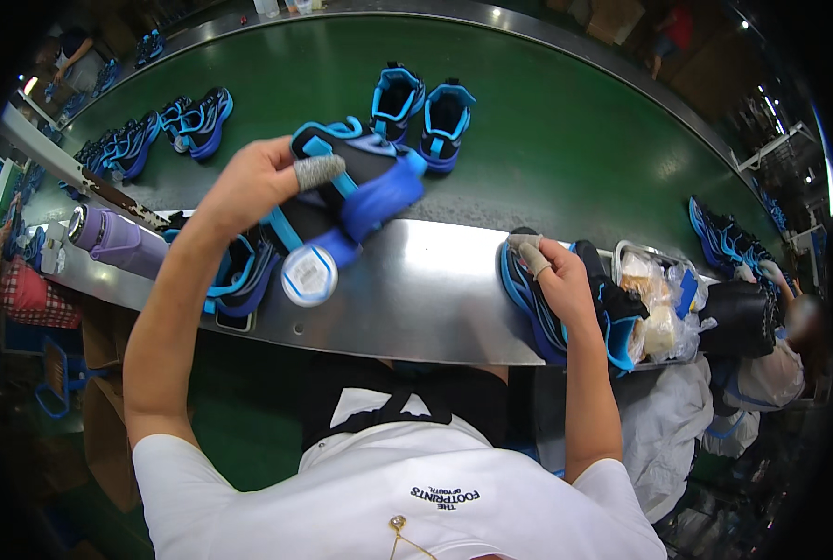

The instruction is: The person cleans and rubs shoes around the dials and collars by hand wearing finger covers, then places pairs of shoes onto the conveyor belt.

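My left hand [256, 185], a grey cover on its thumb, is closed on a black and blue sneaker [370, 173]. The sneaker is raised over the bench and partly smeared by motion. My right hand [564, 282], with pale finger covers, grips another black and blue sneaker [521, 291] at the front edge of the metal ledge [435, 280]. Beside my left forearm a further sneaker [245, 273] rests on the ledge. Below the raised sneaker sits a round white-topped container [309, 276]. Beyond it, a pair of sneakers [446, 119] stands on the green belt [566, 140].
A purple bottle [122, 241] lies along the ledge at left. At right stands a metal tray [633, 250] of plastic-wrapped packets, near a black bag [741, 317]. More sneakers [141, 140] line the belt at far left. A co-worker [778, 359] is at the right.
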The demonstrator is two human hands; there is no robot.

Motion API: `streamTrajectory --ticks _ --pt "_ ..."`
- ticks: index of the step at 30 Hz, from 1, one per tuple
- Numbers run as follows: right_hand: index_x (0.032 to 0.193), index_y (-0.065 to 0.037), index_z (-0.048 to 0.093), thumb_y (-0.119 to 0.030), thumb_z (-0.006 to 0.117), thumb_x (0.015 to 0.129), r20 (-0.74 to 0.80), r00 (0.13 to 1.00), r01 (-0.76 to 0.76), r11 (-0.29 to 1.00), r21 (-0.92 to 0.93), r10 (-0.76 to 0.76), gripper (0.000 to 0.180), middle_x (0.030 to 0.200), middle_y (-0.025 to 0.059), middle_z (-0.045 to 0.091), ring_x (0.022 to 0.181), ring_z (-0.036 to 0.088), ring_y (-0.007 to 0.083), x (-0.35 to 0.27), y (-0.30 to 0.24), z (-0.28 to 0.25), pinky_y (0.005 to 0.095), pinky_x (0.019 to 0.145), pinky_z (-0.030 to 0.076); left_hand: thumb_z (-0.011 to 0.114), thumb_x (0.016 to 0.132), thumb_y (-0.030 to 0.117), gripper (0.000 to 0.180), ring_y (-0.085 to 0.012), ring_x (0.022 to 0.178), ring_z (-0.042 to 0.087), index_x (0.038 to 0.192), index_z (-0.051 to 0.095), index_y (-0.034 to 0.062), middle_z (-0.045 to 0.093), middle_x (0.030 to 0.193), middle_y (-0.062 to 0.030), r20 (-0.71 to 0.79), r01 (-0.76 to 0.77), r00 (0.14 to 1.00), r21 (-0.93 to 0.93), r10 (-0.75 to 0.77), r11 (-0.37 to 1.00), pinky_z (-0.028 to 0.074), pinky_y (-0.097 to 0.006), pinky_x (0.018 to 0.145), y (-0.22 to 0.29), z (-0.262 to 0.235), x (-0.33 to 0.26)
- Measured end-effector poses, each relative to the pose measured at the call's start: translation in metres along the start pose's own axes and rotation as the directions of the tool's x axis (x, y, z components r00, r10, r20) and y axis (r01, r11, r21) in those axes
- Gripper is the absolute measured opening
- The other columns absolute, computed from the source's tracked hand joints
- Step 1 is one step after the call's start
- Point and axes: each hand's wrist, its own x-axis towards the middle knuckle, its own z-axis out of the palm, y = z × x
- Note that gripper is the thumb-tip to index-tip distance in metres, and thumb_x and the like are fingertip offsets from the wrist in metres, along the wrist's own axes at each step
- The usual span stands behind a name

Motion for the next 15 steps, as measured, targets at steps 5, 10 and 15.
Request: streamTrajectory --ticks 5,10,15 --pt "0.109 -0.002 0.07 -0.018 0.061 0.095 0.098 0.995 0.041 0.996 -0.074 -0.033 0.023 0.089 0.0038 0.066 0.078 0.055 0.0104 0.054 0.005 0.018 0.0245 0.072 0.045 0.071 0.084 0.035 0.03 -0.0294 0.082 0.064 0.092 0.069 0.0056 0.068 0.087 -0.0131 -0.317 0.074 0.893 0.804 0.32 0.59 0.051 -0.038 0.078 -0.038 -0.045 0.105" --pt "0.115 -0.006 0.068 -0.013 0.066 0.091 0.032 0.966 0.256 0.932 -0.258 -0.256 0.026 0.092 0.0058 0.064 0.069 0.052 0.0123 0.121 -0.009 0.036 0.028 0.066 0.046 0.064 0.086 0.025 0.035 -0.0385 0.104 0.06 0.113 0.065 0.0042 0.064 0.114 -0.0211 -0.182 -0.121 0.894 0.78 0.408 0.614 0.049 -0.044 0.091 -0.064 -0.004 0.182" --pt "0.138 -0.015 0.049 -0.015 0.075 0.079 0.237 0.887 0.46 0.796 -0.393 -0.396 0.065 0.149 0.0208 0.039 0.137 0.038 0.038 0.202 0.007 0.084 0.0371 0.103 0.045 0.069 0.08 0.022 0.048 -0.0404 0.108 0.059 0.121 0.052 0.0027 0.053 0.125 -0.0234 -0.165 -0.126 0.919 0.738 0.359 0.663 0.049 -0.046 0.093 -0.157 0.066 0.214"
